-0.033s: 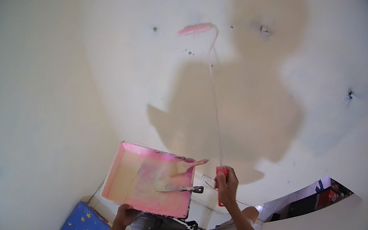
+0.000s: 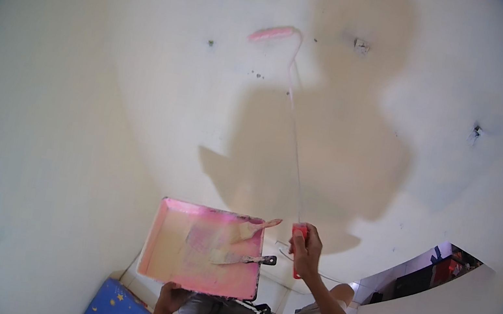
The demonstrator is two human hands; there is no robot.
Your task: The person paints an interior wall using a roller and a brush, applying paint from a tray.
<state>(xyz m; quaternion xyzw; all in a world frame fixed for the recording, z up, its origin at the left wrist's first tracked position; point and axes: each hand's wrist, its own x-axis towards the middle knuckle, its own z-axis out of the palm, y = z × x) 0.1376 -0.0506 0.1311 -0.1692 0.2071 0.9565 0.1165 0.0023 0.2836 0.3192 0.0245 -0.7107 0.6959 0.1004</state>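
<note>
My right hand is wrapped round the red handle of a paint roller. The roller's long thin frame reaches up to a pink roller sleeve, which lies against the pale wall. With my left hand I grip the near edge of a pink paint tray, held in front of my waist. Cream paint with pink smears coats its inside. A paintbrush and a putty knife with a dark handle lie across the tray's right side, their handles sticking out past its rim.
Several chipped holes mark the wall, one a larger patch at the upper right. A blue mattress with stars and moons lies at the lower left. An opening at the lower right shows red and dark items. My shadow falls on the wall.
The roller sleeve has shifted slightly up and to the right on the wall. My right hand has moved a little up and left with the handle. The tray sits almost unchanged.
</note>
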